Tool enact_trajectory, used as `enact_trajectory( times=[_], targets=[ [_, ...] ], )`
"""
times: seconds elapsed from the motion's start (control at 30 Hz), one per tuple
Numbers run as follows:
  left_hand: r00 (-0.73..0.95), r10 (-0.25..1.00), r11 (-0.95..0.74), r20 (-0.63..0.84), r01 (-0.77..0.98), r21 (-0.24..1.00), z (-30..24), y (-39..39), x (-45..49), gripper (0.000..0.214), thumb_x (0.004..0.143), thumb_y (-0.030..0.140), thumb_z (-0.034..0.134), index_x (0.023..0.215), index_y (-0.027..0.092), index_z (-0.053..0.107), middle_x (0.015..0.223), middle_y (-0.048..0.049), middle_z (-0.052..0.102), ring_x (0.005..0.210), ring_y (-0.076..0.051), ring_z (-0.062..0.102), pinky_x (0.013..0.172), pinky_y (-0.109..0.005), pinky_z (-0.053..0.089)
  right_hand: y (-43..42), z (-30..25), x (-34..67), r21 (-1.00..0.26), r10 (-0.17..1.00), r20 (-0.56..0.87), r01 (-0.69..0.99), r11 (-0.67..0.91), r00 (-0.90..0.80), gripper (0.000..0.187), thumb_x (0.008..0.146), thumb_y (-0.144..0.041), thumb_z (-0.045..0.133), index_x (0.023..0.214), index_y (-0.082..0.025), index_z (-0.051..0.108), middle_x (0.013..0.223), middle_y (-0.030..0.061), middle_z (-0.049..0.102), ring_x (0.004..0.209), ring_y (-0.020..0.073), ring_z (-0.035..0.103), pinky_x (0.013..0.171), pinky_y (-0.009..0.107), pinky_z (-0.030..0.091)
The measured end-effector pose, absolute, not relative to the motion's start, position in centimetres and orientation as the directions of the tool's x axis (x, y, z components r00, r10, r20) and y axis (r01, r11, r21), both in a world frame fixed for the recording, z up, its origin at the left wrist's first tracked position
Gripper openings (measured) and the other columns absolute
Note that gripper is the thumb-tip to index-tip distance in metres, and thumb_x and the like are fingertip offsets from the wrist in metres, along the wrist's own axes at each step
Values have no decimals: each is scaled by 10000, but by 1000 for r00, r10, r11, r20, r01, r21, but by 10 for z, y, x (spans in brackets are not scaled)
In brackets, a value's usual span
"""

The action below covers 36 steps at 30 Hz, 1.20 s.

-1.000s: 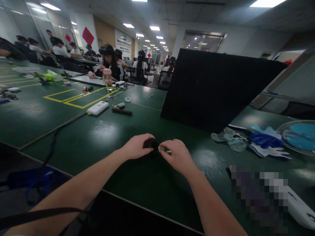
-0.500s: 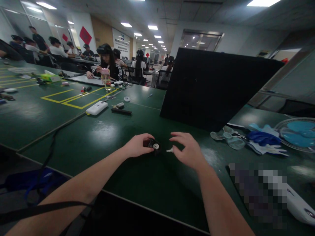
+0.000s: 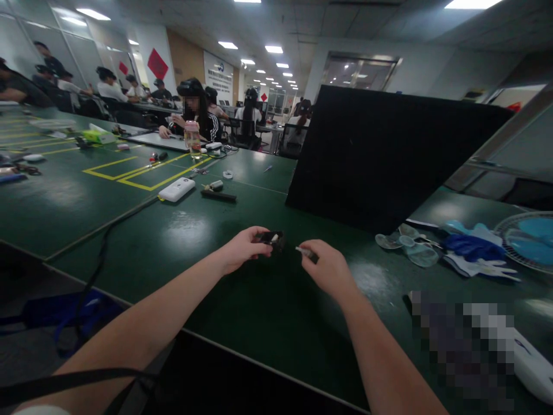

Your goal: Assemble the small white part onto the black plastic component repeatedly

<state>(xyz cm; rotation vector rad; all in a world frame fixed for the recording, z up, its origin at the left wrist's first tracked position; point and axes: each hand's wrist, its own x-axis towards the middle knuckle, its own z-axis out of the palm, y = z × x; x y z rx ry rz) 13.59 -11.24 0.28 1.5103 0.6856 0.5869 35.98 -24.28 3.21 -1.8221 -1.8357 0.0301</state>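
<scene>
My left hand (image 3: 242, 250) is closed on a small black part (image 3: 273, 237) with a pale piece in it, held just above the green table (image 3: 259, 311). To the right, across a narrow gap, my right hand (image 3: 328, 265) pinches a small whitish piece (image 3: 305, 252) between thumb and forefinger. Its tip points left toward the black part, and the two do not touch. My fingers hide most of the whitish piece, so its exact kind cannot be made out.
A large black panel (image 3: 380, 161) stands beyond my right hand. Gloves (image 3: 477, 248), a blue fan (image 3: 531, 230) and a pixelated object (image 3: 462, 346) lie right. A white device (image 3: 177, 189), a dark strip (image 3: 219, 196) and a bottle (image 3: 193, 141) are left. A person (image 3: 196, 112) sits opposite.
My left hand has turned the black part, so its round white face no longer shows. My right fingers, spread before, have closed around the whitish piece. The view has shifted slightly.
</scene>
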Motion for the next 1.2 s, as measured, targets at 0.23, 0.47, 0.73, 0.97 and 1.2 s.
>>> enact_trajectory(
  times=[0.23, 0.47, 0.73, 0.97, 1.2],
  targets=[
    [700, 711, -203, 59, 125, 971, -4, -114, 136, 531, 751, 222, 761, 1236, 201, 545, 1066, -94, 733, 975, -231, 713, 871, -416, 550, -247, 44, 341, -517, 771, 609, 830, 210, 184, 118, 888, -261, 604, 978, -210, 662, 1059, 88, 671, 926, 217, 642, 796, 371, 554],
    [745, 648, -537, 159, 298, 789, 4, -125, 131, 451, 746, 266, 728, 1177, 260, 595, 1022, -35, 736, 918, -227, 713, 846, -388, 548, -250, 47, 330, -463, 835, 549, 838, 288, 16, 167, 938, -281, 552, 1017, -213, 683, 1106, 99, 687, 972, 229, 653, 822, 392, 553],
    [768, 618, -625, 169, 350, 697, 6, -126, 132, 460, 749, 328, 724, 1183, 259, 587, 1070, -37, 738, 971, -233, 711, 853, -371, 550, -249, 39, 317, -365, 863, 449, 834, 414, -231, 177, 938, -252, 564, 1060, -259, 692, 1117, 54, 722, 995, 235, 665, 867, 429, 534],
    [765, 636, -568, 105, 372, 734, 5, -124, 131, 487, 758, 329, 711, 1216, 250, 564, 1076, -49, 736, 915, -217, 715, 789, -354, 556, -247, 37, 319, -610, 777, 606, 726, 318, 169, 176, 934, -338, 605, 1048, -244, 699, 1075, 66, 726, 1009, 236, 683, 904, 425, 544],
    [777, 622, -563, 95, 359, 744, 11, -125, 129, 483, 763, 362, 717, 1200, 223, 567, 1031, -53, 738, 898, -219, 711, 780, -357, 538, -244, 30, 318, -590, 918, 385, 791, 164, 97, 188, 910, -378, 623, 1018, -261, 722, 1078, 38, 737, 989, 238, 681, 927, 463, 516]
  ],
)
